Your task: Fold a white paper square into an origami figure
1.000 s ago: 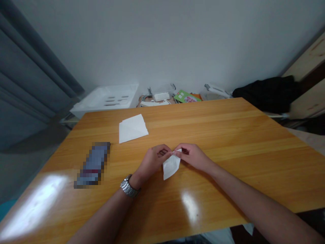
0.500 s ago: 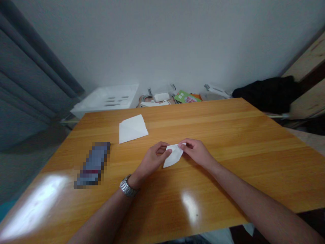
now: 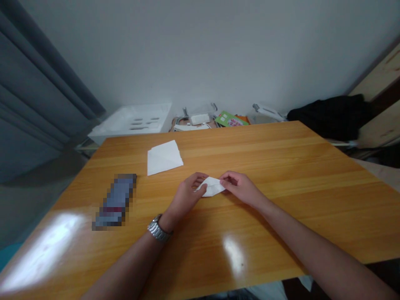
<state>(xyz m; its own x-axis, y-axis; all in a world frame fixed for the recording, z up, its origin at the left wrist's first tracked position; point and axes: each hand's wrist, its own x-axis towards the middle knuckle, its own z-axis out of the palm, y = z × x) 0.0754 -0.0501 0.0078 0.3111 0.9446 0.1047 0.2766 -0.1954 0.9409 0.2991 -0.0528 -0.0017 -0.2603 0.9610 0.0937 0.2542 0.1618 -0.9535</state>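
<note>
A small folded piece of white paper (image 3: 213, 186) is held between my two hands, just above the wooden table (image 3: 265, 158). My left hand (image 3: 189, 189) pinches its left side, the thumb lying on top and the fingers behind. At its right end, my right hand (image 3: 239, 186) grips the paper between thumb and fingertips. Part of the paper is hidden under the left thumb. Farther back to the left lies a stack of white paper sheets (image 3: 164, 158), which neither hand touches.
A pixelated phone-like object (image 3: 115, 202) lies on the table at left. Behind the far edge are a white tray (image 3: 140, 118), a green booklet (image 3: 231, 119) and assorted white items. Dark cloth (image 3: 328, 114) is heaped at the back right.
The paper in my hands has been turned and now looks flatter and wider, its lower corner no longer hanging down. Both hands keep their hold and have barely shifted.
</note>
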